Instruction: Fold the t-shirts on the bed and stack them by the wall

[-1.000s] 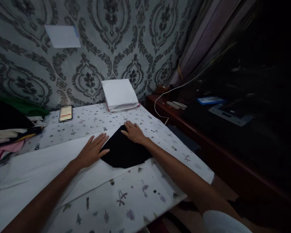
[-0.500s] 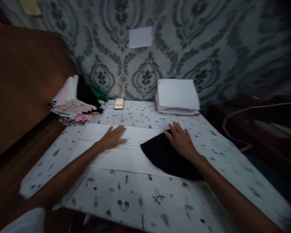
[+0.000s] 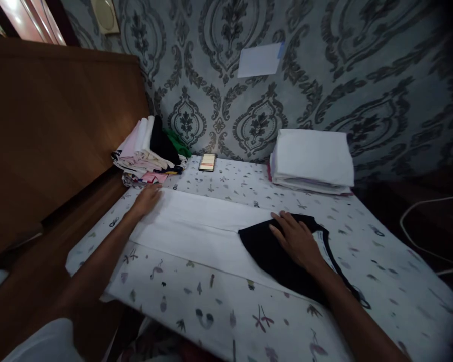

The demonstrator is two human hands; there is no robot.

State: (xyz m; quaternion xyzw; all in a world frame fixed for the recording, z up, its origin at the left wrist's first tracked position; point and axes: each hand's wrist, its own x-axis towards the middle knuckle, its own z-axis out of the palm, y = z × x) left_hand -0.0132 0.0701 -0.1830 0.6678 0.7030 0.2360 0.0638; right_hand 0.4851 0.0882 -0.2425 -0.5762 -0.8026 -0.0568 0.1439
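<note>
Head view: black-and-white shirt (image 3: 196, 221), sides apparently folded in, length not yet doubled; right hand (image 3: 296, 244) spread flat on its black section (image 3: 262, 246), left hand (image 3: 147, 199) at its hem (image 3: 139, 231), grip unclear.

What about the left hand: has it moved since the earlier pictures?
Yes: the left hand has moved left, from right of the paper on the wall to well left of it, toward the stacked clothes.
</note>
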